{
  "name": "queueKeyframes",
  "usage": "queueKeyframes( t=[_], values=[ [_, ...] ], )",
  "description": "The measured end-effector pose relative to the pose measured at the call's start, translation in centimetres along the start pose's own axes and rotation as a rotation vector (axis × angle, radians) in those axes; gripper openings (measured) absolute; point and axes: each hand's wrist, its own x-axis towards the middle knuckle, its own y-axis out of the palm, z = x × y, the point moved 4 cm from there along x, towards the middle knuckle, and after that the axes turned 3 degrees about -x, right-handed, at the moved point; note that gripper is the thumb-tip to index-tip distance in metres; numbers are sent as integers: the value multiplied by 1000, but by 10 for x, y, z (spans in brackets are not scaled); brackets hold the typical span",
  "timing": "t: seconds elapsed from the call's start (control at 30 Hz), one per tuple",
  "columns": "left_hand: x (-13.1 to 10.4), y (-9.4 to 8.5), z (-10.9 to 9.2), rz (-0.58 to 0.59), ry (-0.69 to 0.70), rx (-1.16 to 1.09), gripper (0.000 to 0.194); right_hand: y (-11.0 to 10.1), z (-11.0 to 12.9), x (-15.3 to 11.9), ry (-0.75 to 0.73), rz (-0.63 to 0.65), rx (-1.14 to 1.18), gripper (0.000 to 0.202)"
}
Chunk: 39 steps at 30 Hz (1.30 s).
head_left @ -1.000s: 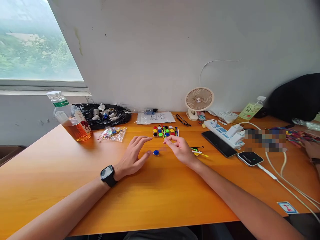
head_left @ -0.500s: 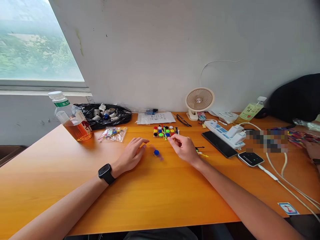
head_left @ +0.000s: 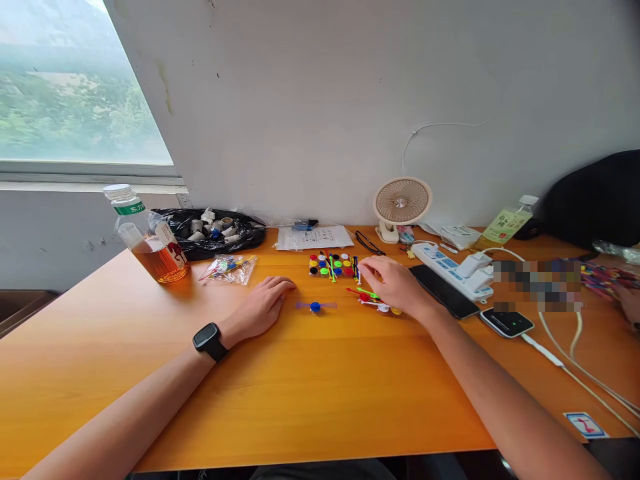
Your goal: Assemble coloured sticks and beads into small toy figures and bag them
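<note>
The blue spinner [head_left: 315,307] is set on the desk [head_left: 320,387] between the two hands, touched by neither; its disc is seen clearly, while its arms are blurred into a pale streak on both sides, so it is judged to be turning.

It would probably be found very light and fairly stiff, as thin moulded plastic is; the smooth surface could be a little slippery, and the slender arms might be bent or snapped if squeezed; a hold would best be taken at the rim of the round disc, with the arms left free.

The left hand [head_left: 260,307] is laid palm down on the desk, fingers loosely extended, with nothing seen in its grasp; the spinner is placed just beyond its fingertips to the right and slightly nearer the person.

The right hand [head_left: 395,283] is curled, thumb and forefinger brought close together; whether anything is pinched there cannot be told; by its fingertips stand the rows of round coloured pieces [head_left: 338,271], and close by, partly covered by it, a cluster of arrow-armed pieces [head_left: 364,298] is laid; the blue spinner is left well to its left.
</note>
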Motion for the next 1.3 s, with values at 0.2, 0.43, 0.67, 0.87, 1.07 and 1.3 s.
queueKeyframes(
  t=[0.2,0.43,0.67,0.87,1.07,1.3],
  values=[
    [0,3,2,-16,3,6,41,-4,-27,-24,-4,243,59,43],
    [0,3,0,-8,-4,12,39,1,-24,-79,-56,343,67,46],
    [0,3,0,-12,0,18,39,-1,-22,-121,-89,222,24,41],
    [-1,4,1,-16,2,19,39,3,33,-139,-262,324,72,44],
    [-1,4,2,-23,9,15,38,20,97,-129,-504,344,107,41],
    [-1,5,3,-30,16,6,38,46,131,-99,-636,300,-18,37]
  ],
)
